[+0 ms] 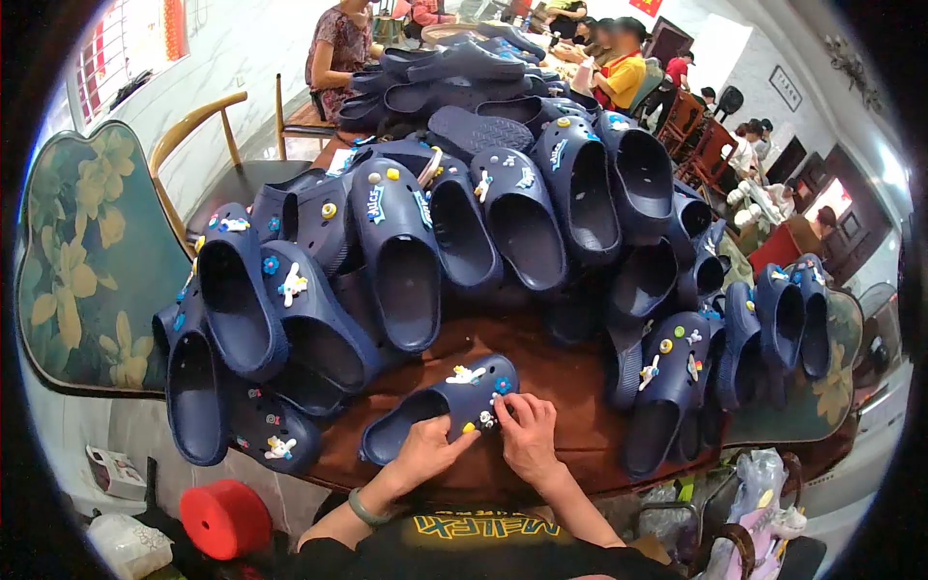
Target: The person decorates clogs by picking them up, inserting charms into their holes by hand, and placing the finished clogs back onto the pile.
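A navy clog [398, 425] lies on its side before me, toe to the right. On its upper are a white figure charm [466, 374], a blue flower charm [502, 385], a yellow charm [469, 427] and a small black-and-white charm [487, 420]. My left hand [425, 452], a bangle on its wrist, grips the clog at its opening, thumb by the yellow charm; its other fingers are mostly hidden. My right hand [529, 435] has its fingertips pinched together at the black-and-white charm on the toe.
Navy clogs with charms [401, 261] are heaped behind on the brown-covered table [464, 333]. More clogs stand left [232, 300] and right [667, 396]. Floral chair backs [87, 261] flank the table. A red round stool [225, 519] is below left. Other people [619, 72] sit farther back.
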Demonstrator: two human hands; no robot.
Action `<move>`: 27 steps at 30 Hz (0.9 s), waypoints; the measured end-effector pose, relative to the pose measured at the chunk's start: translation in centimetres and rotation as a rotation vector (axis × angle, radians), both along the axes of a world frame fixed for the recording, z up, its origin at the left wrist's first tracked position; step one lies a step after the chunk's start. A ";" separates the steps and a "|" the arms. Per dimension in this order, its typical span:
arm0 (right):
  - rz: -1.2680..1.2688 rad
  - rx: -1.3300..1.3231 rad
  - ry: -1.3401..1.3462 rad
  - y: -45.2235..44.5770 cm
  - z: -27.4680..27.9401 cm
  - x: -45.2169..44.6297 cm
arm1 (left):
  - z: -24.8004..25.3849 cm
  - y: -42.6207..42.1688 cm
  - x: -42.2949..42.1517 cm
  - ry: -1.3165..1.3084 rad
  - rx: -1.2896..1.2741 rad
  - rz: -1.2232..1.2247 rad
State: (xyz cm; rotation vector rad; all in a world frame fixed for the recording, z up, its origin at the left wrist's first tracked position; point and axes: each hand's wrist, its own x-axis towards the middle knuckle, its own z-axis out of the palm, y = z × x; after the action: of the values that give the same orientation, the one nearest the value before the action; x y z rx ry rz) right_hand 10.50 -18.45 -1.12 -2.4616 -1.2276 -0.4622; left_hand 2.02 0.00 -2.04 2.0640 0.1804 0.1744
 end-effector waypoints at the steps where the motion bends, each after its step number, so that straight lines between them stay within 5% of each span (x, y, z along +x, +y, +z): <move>1: 0.005 -0.001 0.012 0.0 -0.1 0.0 | 0.0 0.1 0.1 -0.006 0.009 -0.003; 18: 0.016 0.105 0.013 0.1 0.6 0.6 | -0.5 -0.5 0.2 -0.091 -0.051 0.055; 27: -0.003 0.331 0.319 0.5 -0.5 5.6 | 0.6 -0.4 0.0 -0.079 -0.088 0.012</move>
State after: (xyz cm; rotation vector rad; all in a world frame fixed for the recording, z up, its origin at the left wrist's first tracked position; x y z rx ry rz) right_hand 16.07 -17.91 -1.64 -2.1525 -0.9346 -0.2365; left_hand 2.05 -0.43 -1.46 1.9651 0.1489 0.2511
